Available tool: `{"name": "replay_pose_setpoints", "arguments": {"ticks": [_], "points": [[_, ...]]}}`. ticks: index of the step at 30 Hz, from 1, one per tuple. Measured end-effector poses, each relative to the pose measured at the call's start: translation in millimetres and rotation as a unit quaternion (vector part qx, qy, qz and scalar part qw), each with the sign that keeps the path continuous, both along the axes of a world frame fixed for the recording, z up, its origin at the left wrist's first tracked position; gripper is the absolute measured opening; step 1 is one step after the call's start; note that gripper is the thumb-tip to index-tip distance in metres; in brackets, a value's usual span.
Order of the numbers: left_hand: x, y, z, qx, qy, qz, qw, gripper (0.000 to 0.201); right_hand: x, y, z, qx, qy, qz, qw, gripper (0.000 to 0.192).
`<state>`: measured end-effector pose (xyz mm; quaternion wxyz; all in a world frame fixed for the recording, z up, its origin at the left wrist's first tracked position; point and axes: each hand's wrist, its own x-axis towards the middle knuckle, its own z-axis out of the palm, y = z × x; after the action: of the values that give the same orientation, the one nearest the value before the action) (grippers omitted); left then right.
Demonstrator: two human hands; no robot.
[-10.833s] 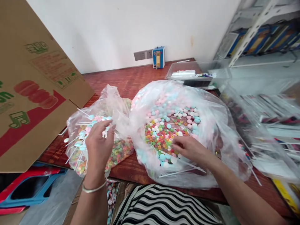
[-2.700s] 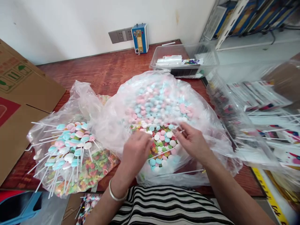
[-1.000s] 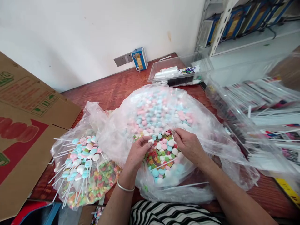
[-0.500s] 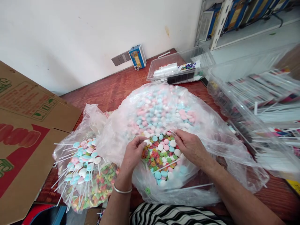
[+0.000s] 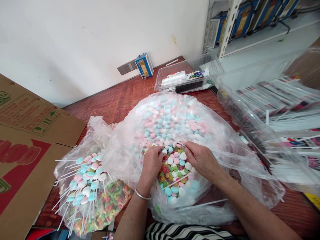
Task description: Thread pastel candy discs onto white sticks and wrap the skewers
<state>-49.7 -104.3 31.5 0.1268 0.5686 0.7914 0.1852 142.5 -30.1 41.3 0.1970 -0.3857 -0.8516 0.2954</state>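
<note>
A large clear plastic bag (image 5: 220, 140) lies in front of me, full of pink, blue and white button-shaped candies (image 5: 160, 125). In its opening, more of these lie mixed with small coloured ring candies (image 5: 163, 173) and a loose white stick (image 5: 176, 180). My left hand (image 5: 151, 163), with a bangle at the wrist, is closed at the left of the opening, a white candy (image 5: 164, 151) at its fingertips. On the right, my right hand (image 5: 202, 160) pinches a thin white stick (image 5: 178, 141) pointing toward the left hand.
At left, candies on white sticks (image 5: 87, 180) rest on a bag of ring candies (image 5: 115, 196), beside a cardboard box (image 5: 37, 133). Clear plastic bins (image 5: 250, 116) with packets and sticks stand at right. A smaller clear tray (image 5: 162, 73) and a blue device (image 5: 144, 66) sit near the wall.
My left hand has moved right, closer to my right hand, with the white candy at its fingertips. My right hand still pinches the stick. The view has shifted slightly.
</note>
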Motion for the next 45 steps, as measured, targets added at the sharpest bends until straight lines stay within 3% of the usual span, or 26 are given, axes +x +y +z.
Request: {"name": "replay_pose_setpoints", "arguments": {"ticks": [4,8,10,12,14,17,19,22,26,31,37,45], "points": [[-1,2,0.3,-0.026,0.02,0.009,0.999,0.012,-2,-1,-1.2,0.003,-0.013,0.007,1.0,0.026],[2,-2,0.9,0.018,0.007,-0.01,1.0,0.006,-3,-3,-1.8,-0.012,0.016,0.014,1.0,0.027],[6,-6,1.9,0.059,-0.031,-0.002,0.998,0.008,-4,-6,-1.3,-0.033,0.046,0.023,0.998,0.027],[11,-10,4.5,0.089,-0.14,0.032,0.986,0.01,-6,-10,-0.4,-0.062,0.09,0.034,0.993,0.028],[15,-13,8.9,0.109,-0.313,0.057,0.942,0.016,-8,-14,0.4,-0.094,0.144,0.041,0.984,0.026],[22,-15,16.7,0.118,-0.523,0.04,0.844,0.03,-11,-19,0.6,-0.117,0.199,0.042,0.972,0.019],[26,-15,20.2,0.111,-0.582,0.024,0.805,0.033,-13,-22,0.1,-0.116,0.208,0.039,0.97,0.016],[32,-17,21.3,0.099,-0.618,0.02,0.78,0.032,-14,-23,-1.2,-0.098,0.198,0.017,0.975,0.017],[32,-16,20.4,0.123,-0.606,0.082,0.781,0.038,-12,-24,-2.8,-0.055,0.183,0.01,0.981,0.023],[15,-9,23.0,0.203,-0.545,0.149,0.8,0.036,-10,-31,0.0,-0.044,0.115,0.06,0.991,0.034],[9,-7,24.0,0.226,-0.499,0.156,0.822,0.032,-11,-38,10.5,-0.107,0.087,0.13,0.982,0.035],[14,-9,15.8,0.213,-0.471,0.13,0.846,0.028,-13,-36,10.9,-0.133,0.093,0.112,0.98,0.028]]}}
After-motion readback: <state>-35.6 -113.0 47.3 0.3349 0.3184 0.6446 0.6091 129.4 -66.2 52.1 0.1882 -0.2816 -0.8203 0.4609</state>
